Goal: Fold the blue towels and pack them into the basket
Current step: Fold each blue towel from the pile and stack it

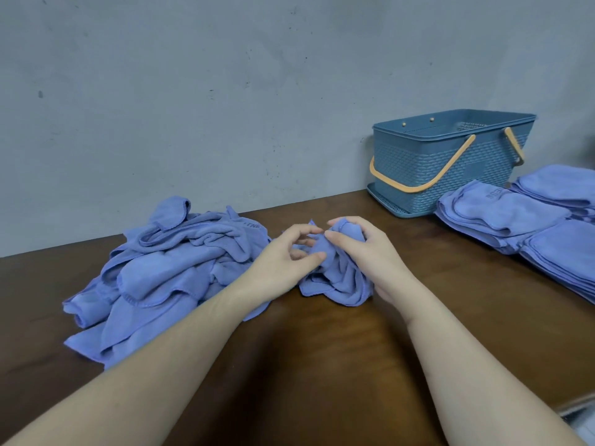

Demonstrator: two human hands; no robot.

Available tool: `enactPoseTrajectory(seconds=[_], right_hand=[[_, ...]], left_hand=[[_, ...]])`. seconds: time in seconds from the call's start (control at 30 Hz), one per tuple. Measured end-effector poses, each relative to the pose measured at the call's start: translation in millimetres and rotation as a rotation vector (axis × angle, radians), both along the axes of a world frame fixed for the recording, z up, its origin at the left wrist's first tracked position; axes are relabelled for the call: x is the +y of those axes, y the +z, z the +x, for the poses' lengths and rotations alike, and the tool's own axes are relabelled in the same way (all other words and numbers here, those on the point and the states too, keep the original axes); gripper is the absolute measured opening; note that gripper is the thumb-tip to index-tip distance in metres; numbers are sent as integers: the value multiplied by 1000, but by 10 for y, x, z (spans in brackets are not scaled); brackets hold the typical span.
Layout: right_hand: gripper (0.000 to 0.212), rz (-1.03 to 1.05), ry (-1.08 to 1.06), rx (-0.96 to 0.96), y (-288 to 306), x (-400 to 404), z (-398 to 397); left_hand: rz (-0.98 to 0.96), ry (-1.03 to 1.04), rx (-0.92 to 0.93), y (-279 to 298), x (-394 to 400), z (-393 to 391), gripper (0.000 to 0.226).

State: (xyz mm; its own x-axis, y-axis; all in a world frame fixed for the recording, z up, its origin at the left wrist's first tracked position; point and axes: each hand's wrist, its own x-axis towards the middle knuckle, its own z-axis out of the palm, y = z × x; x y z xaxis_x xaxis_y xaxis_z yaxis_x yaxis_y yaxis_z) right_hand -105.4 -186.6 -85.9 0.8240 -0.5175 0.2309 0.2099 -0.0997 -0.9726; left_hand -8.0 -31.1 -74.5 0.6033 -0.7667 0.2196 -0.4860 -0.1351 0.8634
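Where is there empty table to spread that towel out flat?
The bare wood of the table nearest the person, between the forearms, looks widest. A smaller bare strip lies between the crumpled towel and the basket. The left is crowded by the unfolded pile, the right by the folded stacks.

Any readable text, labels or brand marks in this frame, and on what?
"TNF", partly legible stitched letters on a crumpled blue towel in the unfolded pile; possibly cut off by a fold.
Embossed lettering on the top folded blue towel of the stack: upside down, too blurred to read.
Blue plastic woven-pattern basket: no text visible.
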Motion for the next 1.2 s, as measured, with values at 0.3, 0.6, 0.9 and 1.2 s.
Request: enactPoseTrajectory(seconds=[0.3,0.6,0.9,1.2], right_hand=[[28,-43,81,16,-50,-73,-836],[52,-284,204,380,15,-165,-1355],[13,-642,7,324,-56,-104,-1234],[20,-306,118,50,-72,-83,-1463]], left_hand=[[198,18,-339,-431,246,-207,58],[119,-8,-358,-589,181,-594,7],[52,-114,-360,-453,332,-792,16],[46,-82,-333,-437,491,-849,53]])
